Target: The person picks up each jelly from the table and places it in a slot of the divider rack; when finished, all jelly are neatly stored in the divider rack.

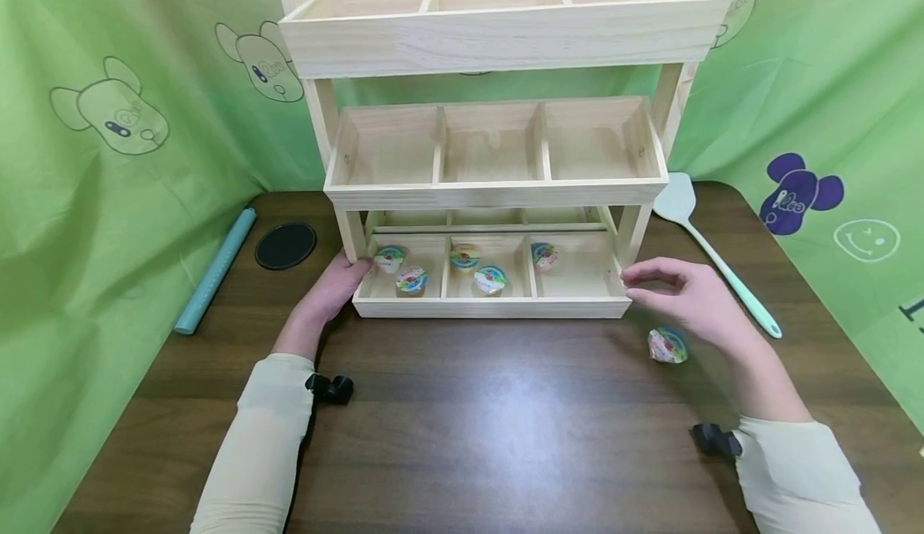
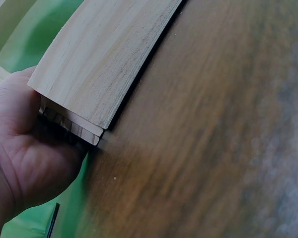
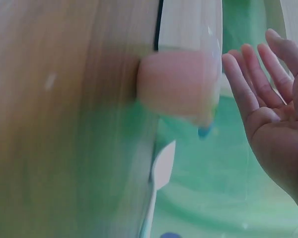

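Observation:
A three-tier wooden shelf rack (image 1: 498, 193) stands on the table, each tier split into three compartments. My left hand (image 1: 334, 287) grips the left end of its bottom tray (image 1: 491, 309); in the left wrist view the palm lies against the end board (image 2: 107, 59). At the tray's right end is my right hand (image 1: 689, 297), its fingers loosely extended and holding nothing. Small sealed jelly cups sit in the tray: two left, two middle, and one jelly cup (image 1: 545, 256) right. Another jelly cup (image 1: 667, 345), pinkish, stands on the table below my right hand.
A white spatula (image 1: 722, 265) with a mint handle lies to the right of the rack. On the left are a black round disc (image 1: 285, 245) and a light-blue rod (image 1: 216, 271). Green printed cloth (image 1: 144, 197) surrounds the brown table (image 1: 462, 438).

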`<action>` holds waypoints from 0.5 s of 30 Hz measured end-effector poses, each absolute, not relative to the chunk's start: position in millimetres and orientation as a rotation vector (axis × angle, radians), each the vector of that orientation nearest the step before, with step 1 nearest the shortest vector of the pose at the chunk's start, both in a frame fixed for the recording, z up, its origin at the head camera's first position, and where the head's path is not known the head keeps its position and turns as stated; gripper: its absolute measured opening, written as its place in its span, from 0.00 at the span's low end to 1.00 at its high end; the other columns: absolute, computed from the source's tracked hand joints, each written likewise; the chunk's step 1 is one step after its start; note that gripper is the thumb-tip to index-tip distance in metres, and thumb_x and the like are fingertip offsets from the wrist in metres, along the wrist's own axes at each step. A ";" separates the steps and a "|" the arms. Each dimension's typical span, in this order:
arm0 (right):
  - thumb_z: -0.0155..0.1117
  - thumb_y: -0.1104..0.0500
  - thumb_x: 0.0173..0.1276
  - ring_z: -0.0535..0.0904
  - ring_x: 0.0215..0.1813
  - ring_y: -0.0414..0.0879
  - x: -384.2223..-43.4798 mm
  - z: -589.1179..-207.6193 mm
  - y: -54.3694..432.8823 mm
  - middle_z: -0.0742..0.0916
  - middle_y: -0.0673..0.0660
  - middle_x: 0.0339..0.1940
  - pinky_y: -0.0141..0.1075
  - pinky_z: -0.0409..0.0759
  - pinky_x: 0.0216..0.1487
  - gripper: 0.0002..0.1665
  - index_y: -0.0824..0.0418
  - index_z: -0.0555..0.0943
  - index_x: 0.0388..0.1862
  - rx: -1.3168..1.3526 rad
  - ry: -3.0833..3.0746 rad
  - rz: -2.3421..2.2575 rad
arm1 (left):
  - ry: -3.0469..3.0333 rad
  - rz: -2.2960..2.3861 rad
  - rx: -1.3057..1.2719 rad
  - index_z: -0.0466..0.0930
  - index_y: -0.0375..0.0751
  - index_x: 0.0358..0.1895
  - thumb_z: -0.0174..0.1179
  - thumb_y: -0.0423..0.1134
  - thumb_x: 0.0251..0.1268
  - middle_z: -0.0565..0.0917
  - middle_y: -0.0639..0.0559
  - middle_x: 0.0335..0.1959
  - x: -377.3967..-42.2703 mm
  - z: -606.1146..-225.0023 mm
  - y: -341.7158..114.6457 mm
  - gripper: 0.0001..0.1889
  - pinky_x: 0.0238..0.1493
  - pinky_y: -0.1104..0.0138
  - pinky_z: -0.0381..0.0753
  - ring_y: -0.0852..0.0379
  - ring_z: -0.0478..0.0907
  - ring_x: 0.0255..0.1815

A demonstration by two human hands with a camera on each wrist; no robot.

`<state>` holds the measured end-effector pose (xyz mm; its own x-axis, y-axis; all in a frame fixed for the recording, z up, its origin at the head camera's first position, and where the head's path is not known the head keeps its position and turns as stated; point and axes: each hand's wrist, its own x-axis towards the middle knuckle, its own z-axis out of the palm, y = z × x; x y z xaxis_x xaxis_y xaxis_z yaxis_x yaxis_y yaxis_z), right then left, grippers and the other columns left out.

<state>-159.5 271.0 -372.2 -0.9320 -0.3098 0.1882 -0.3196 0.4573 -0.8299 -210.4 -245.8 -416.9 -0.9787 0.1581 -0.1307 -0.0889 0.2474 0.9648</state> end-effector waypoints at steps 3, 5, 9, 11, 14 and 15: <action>0.72 0.66 0.66 0.86 0.48 0.37 -154.8 -373.1 280.5 0.89 0.58 0.47 0.26 0.82 0.45 0.17 0.68 0.84 0.53 0.520 -2.685 1.534 | 2.317 1.811 0.066 0.40 0.29 0.79 0.40 0.36 0.78 0.57 0.29 0.75 -211.4 -418.0 -245.6 0.33 0.71 0.48 0.64 0.38 0.64 0.71; 0.72 0.66 0.66 0.85 0.48 0.36 -151.6 -373.8 286.4 0.89 0.57 0.48 0.25 0.81 0.46 0.17 0.66 0.84 0.54 0.484 -2.713 1.514 | 2.331 1.800 0.067 0.41 0.28 0.79 0.40 0.36 0.78 0.57 0.29 0.75 -212.2 -418.9 -245.7 0.33 0.71 0.49 0.63 0.38 0.63 0.71; 0.72 0.64 0.66 0.84 0.49 0.34 -145.5 -375.8 296.7 0.88 0.53 0.49 0.23 0.79 0.47 0.18 0.63 0.84 0.55 0.510 -2.783 1.453 | 2.352 1.778 0.046 0.41 0.29 0.80 0.41 0.36 0.78 0.57 0.29 0.75 -212.9 -419.9 -246.7 0.33 0.72 0.49 0.63 0.38 0.63 0.72; 0.72 0.64 0.66 0.83 0.50 0.34 -142.7 -377.2 301.4 0.88 0.51 0.50 0.24 0.79 0.47 0.19 0.63 0.83 0.56 0.554 -2.805 1.454 | 2.354 1.772 0.038 0.41 0.29 0.80 0.41 0.36 0.78 0.57 0.29 0.76 -212.5 -419.7 -247.0 0.34 0.72 0.49 0.62 0.38 0.62 0.72; 0.71 0.66 0.66 0.83 0.53 0.36 -138.5 -379.1 308.2 0.87 0.51 0.53 0.26 0.81 0.47 0.22 0.66 0.81 0.59 0.620 -2.815 1.521 | 2.351 1.768 0.032 0.40 0.29 0.80 0.41 0.36 0.78 0.56 0.29 0.76 -211.9 -419.3 -247.4 0.34 0.73 0.49 0.61 0.39 0.61 0.73; 0.71 0.67 0.66 0.83 0.54 0.36 -137.4 -379.8 310.2 0.87 0.51 0.55 0.26 0.81 0.48 0.23 0.67 0.80 0.59 0.651 -2.820 1.536 | 2.351 1.766 0.037 0.40 0.29 0.80 0.41 0.36 0.78 0.56 0.29 0.76 -212.0 -419.2 -247.3 0.34 0.73 0.49 0.60 0.39 0.60 0.73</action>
